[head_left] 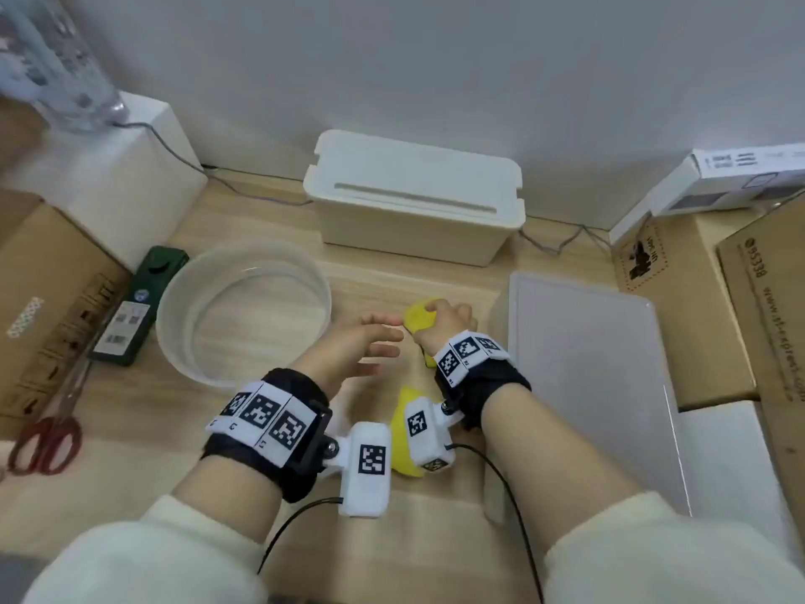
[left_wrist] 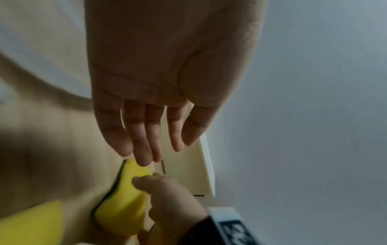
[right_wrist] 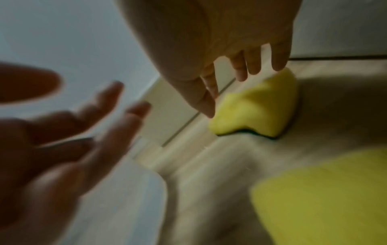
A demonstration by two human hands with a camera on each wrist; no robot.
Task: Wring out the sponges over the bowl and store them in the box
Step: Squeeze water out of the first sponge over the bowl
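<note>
My right hand (head_left: pixel 435 313) grips a yellow sponge (head_left: pixel 417 319) with a dark green underside, just above the wooden table, right of the clear round bowl (head_left: pixel 174 298). The right wrist view shows the fingers (right_wrist: pixel 278 63) on top of the bent sponge (right_wrist: pixel 257 106) and the thumb at its side. My left hand (head_left: pixel 387 337) is open, its straight fingers (left_wrist: pixel 144 149) reaching towards that sponge (left_wrist: pixel 125 199) and holding nothing. A second yellow sponge (head_left: pixel 400 429) lies on the table under my wrists. The frosted plastic box (head_left: pixel 583 364) stands to the right.
A white lidded container (head_left: pixel 414 198) stands at the back against the wall. Cardboard boxes (head_left: pixel 48 298) line the left side, with a green device (head_left: pixel 130 307) and red-handled scissors (head_left: pixel 43 442). More cardboard boxes (head_left: pixel 697 298) stand at the right.
</note>
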